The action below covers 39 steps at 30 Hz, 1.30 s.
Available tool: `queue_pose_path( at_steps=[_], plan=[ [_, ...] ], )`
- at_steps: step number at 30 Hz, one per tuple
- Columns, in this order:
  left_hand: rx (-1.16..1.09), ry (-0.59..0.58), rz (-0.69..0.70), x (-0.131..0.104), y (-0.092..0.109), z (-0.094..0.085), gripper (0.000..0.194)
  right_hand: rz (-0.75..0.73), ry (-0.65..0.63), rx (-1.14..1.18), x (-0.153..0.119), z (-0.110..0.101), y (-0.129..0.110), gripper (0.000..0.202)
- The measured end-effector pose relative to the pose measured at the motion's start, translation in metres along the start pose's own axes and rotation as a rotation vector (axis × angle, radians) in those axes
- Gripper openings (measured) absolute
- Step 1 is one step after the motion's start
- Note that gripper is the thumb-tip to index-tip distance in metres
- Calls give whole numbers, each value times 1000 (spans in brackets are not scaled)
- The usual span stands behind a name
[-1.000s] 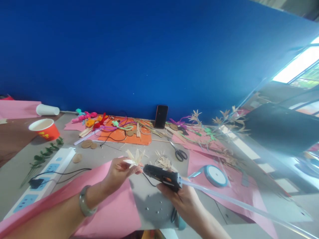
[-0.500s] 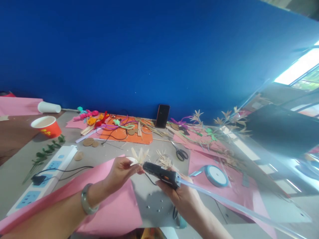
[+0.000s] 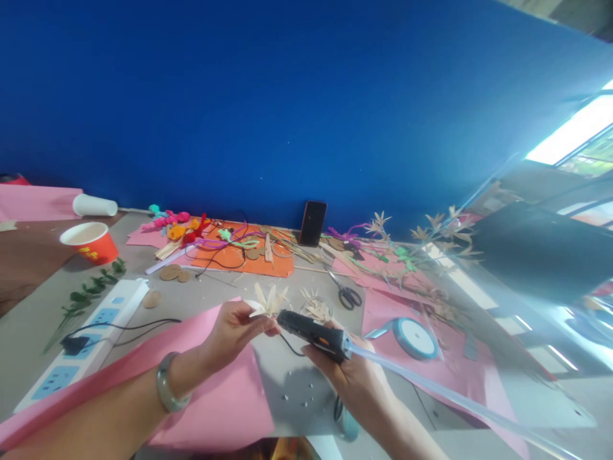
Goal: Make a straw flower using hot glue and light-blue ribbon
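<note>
My left hand (image 3: 243,329) pinches a pale, petalled flower (image 3: 269,300) that looks made of dried husk, its petals fanning upward. My right hand (image 3: 352,370) is wrapped around a black hot glue gun (image 3: 311,333), and a long clear glue stick (image 3: 431,386) runs out of its back end. The gun's nozzle points left and is close to the flower's base; whether they touch is hard to tell. Just behind the gun lies a small heap of loose pale petals (image 3: 318,310). Pink paper (image 3: 225,396) spreads beneath my left forearm.
Black-handled scissors (image 3: 349,298) and a ribbon roll (image 3: 416,338) lie to the right. A power strip (image 3: 86,345), a green leafy sprig (image 3: 90,294) and a red paper cup (image 3: 90,244) are on the left. A phone (image 3: 313,223) leans against the blue wall (image 3: 287,115).
Both hands stay nearly in place; the flower and glue gun have shifted very slightly to the right. Both grips are unchanged.
</note>
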<state>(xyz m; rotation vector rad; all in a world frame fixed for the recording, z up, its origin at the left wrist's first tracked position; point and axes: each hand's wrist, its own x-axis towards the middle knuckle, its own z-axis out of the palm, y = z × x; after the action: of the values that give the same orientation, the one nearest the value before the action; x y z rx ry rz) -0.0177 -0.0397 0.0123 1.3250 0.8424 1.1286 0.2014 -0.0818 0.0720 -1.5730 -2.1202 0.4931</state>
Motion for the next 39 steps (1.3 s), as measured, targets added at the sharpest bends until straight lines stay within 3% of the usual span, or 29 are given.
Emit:
queue_pose_path(
  at_steps=[27, 39],
  plan=[
    [-237, 39, -141, 4, 8, 9, 28, 18, -9, -16, 7, -6, -2, 40],
    [-331, 33, -164, 6, 12, 11, 29, 15, 56, -37, 7, -6, -10, 35]
  ],
)
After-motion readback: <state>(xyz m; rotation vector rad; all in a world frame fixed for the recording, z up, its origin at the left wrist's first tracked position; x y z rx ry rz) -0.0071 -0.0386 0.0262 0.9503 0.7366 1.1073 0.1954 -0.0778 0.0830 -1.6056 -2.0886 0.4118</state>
